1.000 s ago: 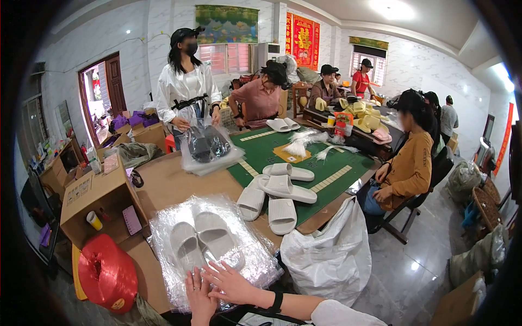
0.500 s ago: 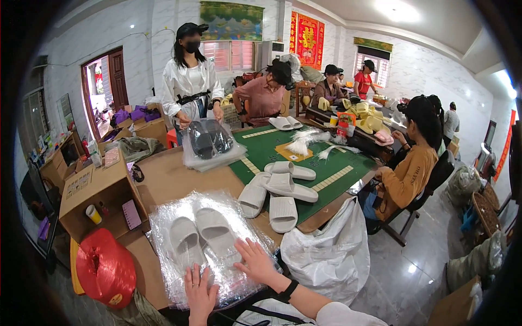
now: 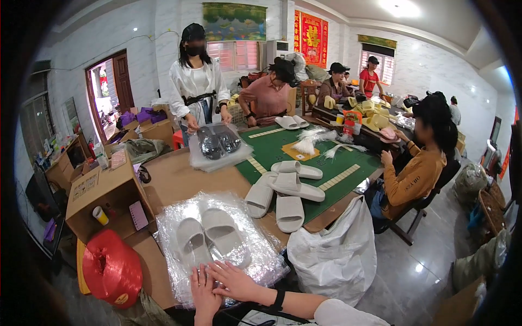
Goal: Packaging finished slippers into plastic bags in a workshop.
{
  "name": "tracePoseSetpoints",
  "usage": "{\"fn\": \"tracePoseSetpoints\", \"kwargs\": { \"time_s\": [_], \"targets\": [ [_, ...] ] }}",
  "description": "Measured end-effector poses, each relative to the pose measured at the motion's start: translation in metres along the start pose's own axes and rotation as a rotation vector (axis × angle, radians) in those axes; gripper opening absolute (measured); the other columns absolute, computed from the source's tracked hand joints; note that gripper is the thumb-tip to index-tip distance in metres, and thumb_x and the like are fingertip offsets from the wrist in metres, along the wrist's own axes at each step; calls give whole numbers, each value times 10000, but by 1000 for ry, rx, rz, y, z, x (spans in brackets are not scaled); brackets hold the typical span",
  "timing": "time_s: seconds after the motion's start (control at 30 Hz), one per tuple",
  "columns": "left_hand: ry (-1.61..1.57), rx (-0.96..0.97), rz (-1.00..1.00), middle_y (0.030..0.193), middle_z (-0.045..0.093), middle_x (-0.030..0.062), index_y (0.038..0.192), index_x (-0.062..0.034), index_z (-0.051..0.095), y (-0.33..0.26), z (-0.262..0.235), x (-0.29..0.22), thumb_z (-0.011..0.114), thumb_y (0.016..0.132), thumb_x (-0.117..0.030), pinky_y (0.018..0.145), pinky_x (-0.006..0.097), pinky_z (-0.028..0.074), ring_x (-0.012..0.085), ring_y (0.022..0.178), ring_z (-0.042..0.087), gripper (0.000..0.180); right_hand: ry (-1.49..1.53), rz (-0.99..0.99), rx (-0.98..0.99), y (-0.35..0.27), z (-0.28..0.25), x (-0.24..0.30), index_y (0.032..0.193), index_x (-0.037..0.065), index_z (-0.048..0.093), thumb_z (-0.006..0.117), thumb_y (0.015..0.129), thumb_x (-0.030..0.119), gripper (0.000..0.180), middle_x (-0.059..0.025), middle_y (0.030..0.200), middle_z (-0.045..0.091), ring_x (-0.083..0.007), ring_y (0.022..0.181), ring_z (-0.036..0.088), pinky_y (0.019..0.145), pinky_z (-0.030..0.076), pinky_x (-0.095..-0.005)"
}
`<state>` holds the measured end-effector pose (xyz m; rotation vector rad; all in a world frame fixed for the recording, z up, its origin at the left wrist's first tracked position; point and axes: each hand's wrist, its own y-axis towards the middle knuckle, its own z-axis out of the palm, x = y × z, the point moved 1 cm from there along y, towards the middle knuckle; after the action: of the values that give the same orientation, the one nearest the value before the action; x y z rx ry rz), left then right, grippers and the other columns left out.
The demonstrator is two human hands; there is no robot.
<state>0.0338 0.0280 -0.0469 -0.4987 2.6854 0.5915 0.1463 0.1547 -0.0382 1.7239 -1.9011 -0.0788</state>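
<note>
A pair of pale grey slide sandals (image 3: 222, 230) lies on a stack of clear plastic bags (image 3: 261, 252) at the near table edge. I cannot tell whether the pair is inside the top bag. Both my hands rest at the near end of this stack, just below the sandals. My left hand (image 3: 204, 289) lies with fingers stretched forward on the plastic. Across beside it comes my right hand (image 3: 235, 280), fingers extended and touching or overlapping the left one. Neither hand grips anything.
More grey slides (image 3: 290, 213) lie on the green mat (image 3: 261, 163) to the right. A white sack (image 3: 337, 255) hangs at the table's near right. Left stand a cardboard box (image 3: 103, 195) and a red twine roll (image 3: 111, 266). Across, a person holds bagged dark slides (image 3: 218, 142).
My right hand has moved left and nearer, from the stack's right side to beside my left hand. The scene has shifted slightly right in view.
</note>
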Motion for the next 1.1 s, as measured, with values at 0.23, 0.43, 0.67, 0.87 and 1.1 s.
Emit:
{"fn": "tracePoseSetpoints", "kwargs": {
  "time_s": [0.23, 0.43, 0.67, 0.87, 1.1],
  "targets": [
    [-16, -21, -1, 1614, 327, 177, 1468, -141, 521, -3, -9, -2, 686, 877, -334, 1206, 582, 195, 444, 1493, 245, 643, -194, 153, -42, -9, -18, -23, 1549, 176, 384, 492, 1014, 498, 634, -102, 1603, 371, -324, 1475, 341, 1214, 241, -506],
    [-9, -10, 17, 1622, 304, 190, 1459, -121, 519, -2, -9, -3, 714, 861, -297, 1205, 570, 197, 445, 1498, 229, 654, -264, 174, -109, -14, -15, -31, 1542, 236, 404, 475, 1023, 499, 586, -73, 1602, 379, -320, 1463, 360, 1203, 240, -538],
    [-9, 0, -110, 1624, 278, 228, 1475, -108, 493, -18, -24, 4, 724, 842, -374, 1208, 570, 188, 440, 1502, 229, 724, -253, 178, -103, -15, -14, -33, 1529, 225, 425, 475, 1024, 497, 576, -82, 1602, 376, -329, 1461, 360, 1202, 238, -544],
    [-68, 84, -219, 1640, 224, 251, 1537, -20, 366, -34, -46, 14, 693, 874, -342, 1214, 569, 159, 439, 1523, 177, 807, -257, 179, -99, -14, -15, -31, 1520, 217, 436, 482, 1022, 496, 573, -80, 1595, 388, -327, 1453, 370, 1197, 247, -542],
    [60, 0, -31, 1604, 298, 253, 1482, 16, 421, -1, -70, -29, 680, 893, -401, 1201, 590, 198, 440, 1502, 234, 766, -266, 186, -123, -16, -14, -33, 1522, 210, 436, 492, 1019, 486, 576, -79, 1588, 401, -323, 1451, 374, 1193, 249, -541]
  ]
}}
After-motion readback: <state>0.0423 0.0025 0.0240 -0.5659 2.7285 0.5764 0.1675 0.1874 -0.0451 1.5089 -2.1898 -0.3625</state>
